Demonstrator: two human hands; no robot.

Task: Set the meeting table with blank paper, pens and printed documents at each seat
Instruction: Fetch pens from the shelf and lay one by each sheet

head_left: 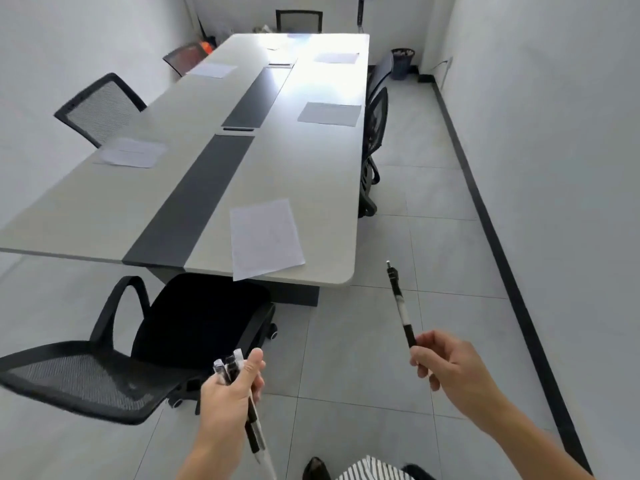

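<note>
Grey and pale, the long worktop [304, 174] is seen ahead with a dark strip along its middle, and black mesh chairs are placed around it; the nearest chair [194, 327] stands just before the near end. Paper is already laid at the seats: the nearest sheet [265, 237] lies at the near end, slightly over the edge, and a left sheet [133, 152] and a right sheet [329, 113] lie further along. Whether they are blank or printed cannot be told. No pen is seen on the worktop. Both hands are held low over the floor. The grip of the left hand [228, 393] is curled round a bundle of pens [225, 367]. In the right hand [446, 365] a single pen [401, 306] is pinched at its lower end, the free end raised toward the near corner. The pen step is judged to be just beginning. For the next move the single pen should be carried forward and laid beside the nearest sheet.
</note>
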